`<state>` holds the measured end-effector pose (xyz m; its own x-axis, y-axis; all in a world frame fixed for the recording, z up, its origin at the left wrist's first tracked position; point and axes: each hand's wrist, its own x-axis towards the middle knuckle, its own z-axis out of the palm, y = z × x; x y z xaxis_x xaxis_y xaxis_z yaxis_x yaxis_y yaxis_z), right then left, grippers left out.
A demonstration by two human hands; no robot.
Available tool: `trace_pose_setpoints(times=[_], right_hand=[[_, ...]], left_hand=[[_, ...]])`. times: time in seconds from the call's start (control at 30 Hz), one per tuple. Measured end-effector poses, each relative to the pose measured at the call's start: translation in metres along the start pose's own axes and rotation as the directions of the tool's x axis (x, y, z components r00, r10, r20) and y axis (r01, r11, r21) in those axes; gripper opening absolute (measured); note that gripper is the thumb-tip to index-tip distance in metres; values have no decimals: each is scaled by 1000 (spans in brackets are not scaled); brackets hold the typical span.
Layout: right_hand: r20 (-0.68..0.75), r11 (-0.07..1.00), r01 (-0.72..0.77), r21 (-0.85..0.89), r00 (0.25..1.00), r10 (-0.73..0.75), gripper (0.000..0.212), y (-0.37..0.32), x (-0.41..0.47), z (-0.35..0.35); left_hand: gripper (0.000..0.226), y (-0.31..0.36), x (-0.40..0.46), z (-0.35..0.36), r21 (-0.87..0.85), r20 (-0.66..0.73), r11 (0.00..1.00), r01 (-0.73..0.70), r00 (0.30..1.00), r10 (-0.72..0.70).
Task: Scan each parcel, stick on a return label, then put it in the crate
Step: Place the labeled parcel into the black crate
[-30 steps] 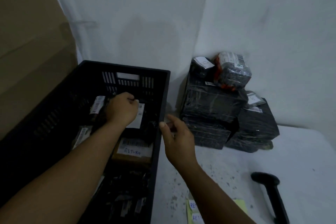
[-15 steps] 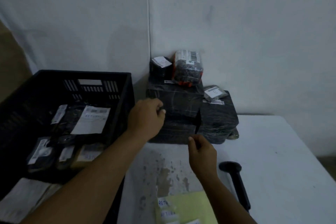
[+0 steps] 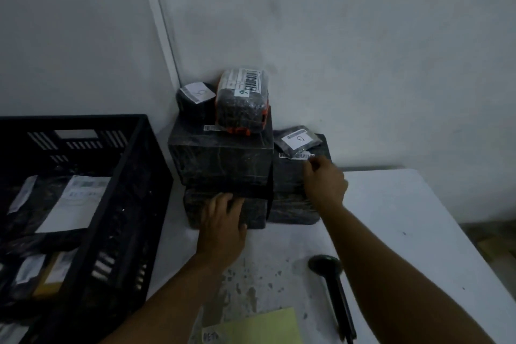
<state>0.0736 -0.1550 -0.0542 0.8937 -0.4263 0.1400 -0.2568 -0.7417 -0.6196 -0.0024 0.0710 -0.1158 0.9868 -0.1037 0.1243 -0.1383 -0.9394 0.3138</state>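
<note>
wrapped parcel [image 3: 241,98]: barcode label with a handwritten "9"
yellow sheet [image 3: 262,327]: label, letters "RET" readable
other labels: too blurred

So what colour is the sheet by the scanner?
Pale yellow sheet, seen in the head view.

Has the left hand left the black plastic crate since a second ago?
Yes. The left hand moved right, out of the black plastic crate, onto the lowest black-wrapped parcel.

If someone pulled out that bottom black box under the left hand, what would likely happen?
The bottom box looks stiff and film-wrapped, so probably slippery. A big box sits on it with two small parcels on top, so the stack might tip.
</note>
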Motion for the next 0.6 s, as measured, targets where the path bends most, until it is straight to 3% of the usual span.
trace_pose_setpoints(times=[0.17,0.3,0.43,0.53,0.6], right_hand=[[7,993,-11,-120,1000,12,55,-11,69,18],[144,972,-47,-230,986,81,88,-11,102,31],[190,965,-56,-257,976,107,94,-9,106,35],[112,989,-80,-126,989,95,94,-14,106,31],[67,992,-26,122,998,18,86,-16,104,27]], left_hand=[[53,-3,1,15,0,-14,1000,12,1000,-12],[49,-5,0,25,-13,-27,1000,23,999,-23],[44,-6,1,34,-1,-42,999,33,999,-33],[42,-5,2,36,-18,-44,998,56,997,-57],[41,-5,2,35,-27,-54,998,58,997,-59]])
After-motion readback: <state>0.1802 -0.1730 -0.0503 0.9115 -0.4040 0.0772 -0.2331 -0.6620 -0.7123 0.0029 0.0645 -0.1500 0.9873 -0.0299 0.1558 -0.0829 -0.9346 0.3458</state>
